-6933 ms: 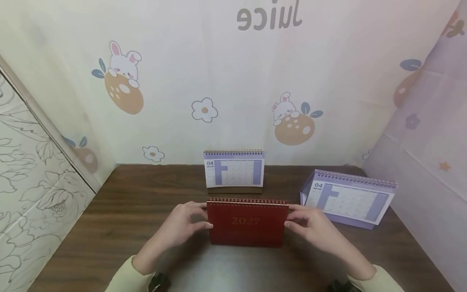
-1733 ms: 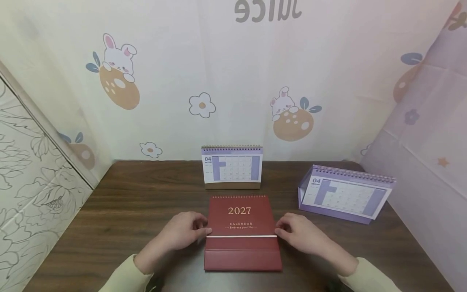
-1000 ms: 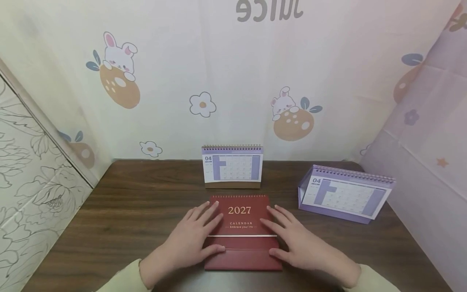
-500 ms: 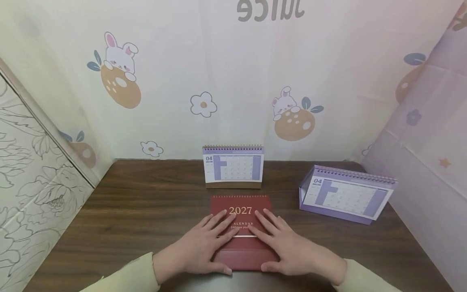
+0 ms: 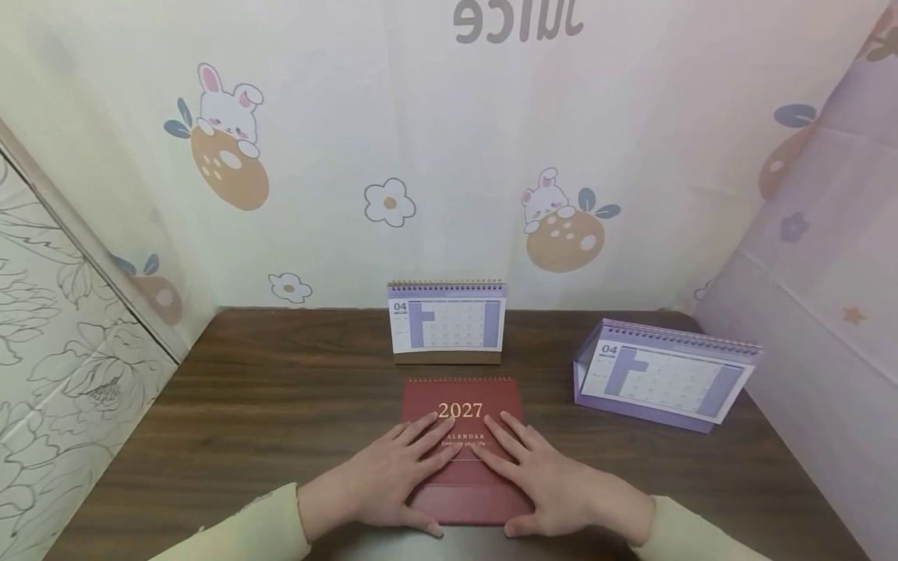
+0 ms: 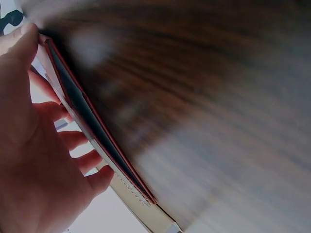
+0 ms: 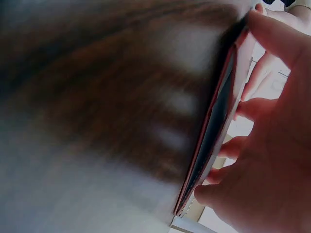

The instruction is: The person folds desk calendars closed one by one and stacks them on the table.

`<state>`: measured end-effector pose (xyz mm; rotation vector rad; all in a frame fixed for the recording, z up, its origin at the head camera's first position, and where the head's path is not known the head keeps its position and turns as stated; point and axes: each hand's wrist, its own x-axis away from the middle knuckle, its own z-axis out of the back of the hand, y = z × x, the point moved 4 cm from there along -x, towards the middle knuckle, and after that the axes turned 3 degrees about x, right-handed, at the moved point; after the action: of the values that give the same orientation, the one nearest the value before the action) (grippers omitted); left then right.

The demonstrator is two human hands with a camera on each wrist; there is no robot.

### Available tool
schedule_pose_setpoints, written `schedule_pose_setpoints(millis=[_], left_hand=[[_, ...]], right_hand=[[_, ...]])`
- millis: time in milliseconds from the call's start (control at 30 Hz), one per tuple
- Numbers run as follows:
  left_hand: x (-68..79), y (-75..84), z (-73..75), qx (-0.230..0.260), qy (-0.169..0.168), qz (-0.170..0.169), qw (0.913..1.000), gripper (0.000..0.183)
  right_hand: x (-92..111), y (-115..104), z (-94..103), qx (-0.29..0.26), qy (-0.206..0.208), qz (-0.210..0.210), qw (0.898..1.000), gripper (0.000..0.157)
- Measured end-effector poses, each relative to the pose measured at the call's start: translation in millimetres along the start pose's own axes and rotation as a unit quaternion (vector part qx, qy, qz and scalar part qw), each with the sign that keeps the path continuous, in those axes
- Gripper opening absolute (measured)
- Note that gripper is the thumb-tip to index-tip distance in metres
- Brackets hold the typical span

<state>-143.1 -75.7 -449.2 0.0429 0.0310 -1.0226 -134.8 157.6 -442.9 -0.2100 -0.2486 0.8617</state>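
A dark red 2027 desk calendar (image 5: 466, 471) lies folded down on the table, its spiral binding toward the back. My left hand (image 5: 382, 479) rests palm-down on its left half, fingers spread over the cover and thumb at the front edge. From the other side my right hand (image 5: 554, 483) presses its right half in the same way. The cover's lettering shows partly between the fingertips. In the left wrist view, the calendar (image 6: 80, 104) has a thin dark gap along its side. The right wrist view shows the calendar (image 7: 216, 116) with a similar narrow gap under the right fingers.
Behind the red calendar stands a tented desk calendar (image 5: 456, 323) with a brown base. Another, purple calendar (image 5: 666, 374) stands angled at the right. The wooden table (image 5: 281, 374) meets a printed curtain (image 5: 456, 140) at the back.
Earlier the red calendar stood upright between my hands; it now lies folded down. My hands have moved from its sides onto its top, and the white page edge has thinned to a line.
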Motion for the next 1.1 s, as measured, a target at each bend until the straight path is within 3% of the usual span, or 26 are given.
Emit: schedule_pose_setpoints(millis=[367,533,733,933,1100], left_hand=[[1.1,6.7,-1.4,0.014,-0.065,0.029,0.9973,0.096],[-0.7,7.1,1.1,0.001,-0.083,0.034,0.996,0.097],[-0.6,5.5,0.9,0.021,-0.09,0.032,0.9952,0.095],[-3.6,-0.1,3.2,0.015,-0.061,0.025,0.9977,0.088],[-9.6,-9.9,11.6,0.019,0.031,0.024,0.9991,0.061]], right_hand=[[-2,-5,-3.0,0.023,-0.033,0.002,0.999,0.09],[-3,-6,-3.7,0.023,-0.037,-0.006,0.999,0.091],[-3,-3,-3.4,0.018,-0.035,-0.018,0.999,0.092],[-5,4,11.4,0.005,-0.009,-0.024,1.0,0.078],[-12,9,23.3,0.009,0.082,-0.034,0.996,0.049]])
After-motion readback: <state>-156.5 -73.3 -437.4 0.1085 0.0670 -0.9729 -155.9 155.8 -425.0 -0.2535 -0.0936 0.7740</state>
